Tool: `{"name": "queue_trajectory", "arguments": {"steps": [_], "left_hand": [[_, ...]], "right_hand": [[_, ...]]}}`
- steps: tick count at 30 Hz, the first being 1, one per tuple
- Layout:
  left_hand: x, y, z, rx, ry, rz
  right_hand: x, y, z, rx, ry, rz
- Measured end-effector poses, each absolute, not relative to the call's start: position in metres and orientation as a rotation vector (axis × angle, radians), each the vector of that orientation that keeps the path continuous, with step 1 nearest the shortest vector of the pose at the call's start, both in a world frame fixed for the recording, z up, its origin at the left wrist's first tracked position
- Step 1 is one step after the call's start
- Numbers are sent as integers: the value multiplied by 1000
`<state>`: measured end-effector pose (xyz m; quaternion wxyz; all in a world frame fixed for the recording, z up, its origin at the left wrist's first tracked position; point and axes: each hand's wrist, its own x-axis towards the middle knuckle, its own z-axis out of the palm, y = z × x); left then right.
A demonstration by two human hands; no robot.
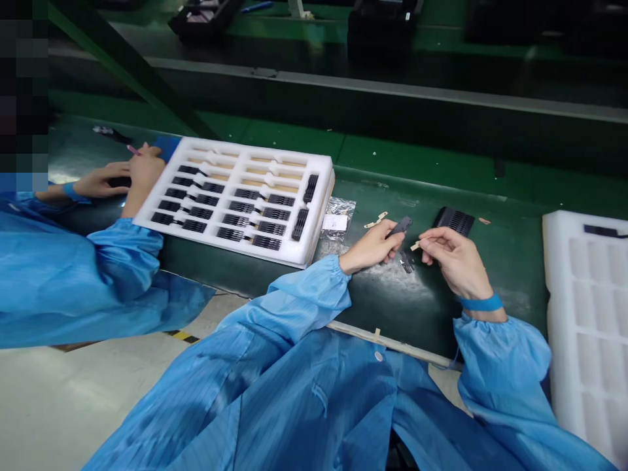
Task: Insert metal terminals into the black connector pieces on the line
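Note:
My left hand (371, 247) is closed on a dark grey flat plastic part (402, 226) above the green bench. To its right, my right hand (454, 258) pinches a small beige strip (416, 246) between thumb and fingertips, a short way from the dark part. Below and between the hands lie small dark metal pieces (407, 262). Another beige strip (377, 220) rests just behind my left hand. A black ribbed block (454, 220), perhaps a stack of similar parts, sits behind my right hand.
A white foam tray (321, 216) of black parts stands left, beside a clear plastic bag (339, 216) with a white label. Another white foam tray (557, 294) stands right. At far left a co-worker's hands (142, 173) work near the tray. A small brownish piece (485, 221) lies behind the block.

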<state>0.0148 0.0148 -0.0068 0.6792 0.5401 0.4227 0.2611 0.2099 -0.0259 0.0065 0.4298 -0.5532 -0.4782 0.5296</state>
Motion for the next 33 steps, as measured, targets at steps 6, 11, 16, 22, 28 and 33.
{"name": "queue_trajectory", "arguments": {"steps": [6,11,16,22,28,33], "left_hand": [[11,16,-5,1384,1015,615],[7,19,-6,1371,1090,673],[7,20,-8,1407,1121,745],[9,17,-7,1591,1116,673],[8,16,-3,1505,1010,644],[8,15,-5,1583,1033,656]], "right_hand": [[191,-28,-5,-1302,-961,1338],[188,-30,-3,-1388,-1107,1277],[188,-31,2,-1412,-1226,1349],[182,-33,0,-1394,-1256,1211],[183,-32,-6,-1434,-1264,1093],[183,-34,-5,-1447,-1295,1102]]}}
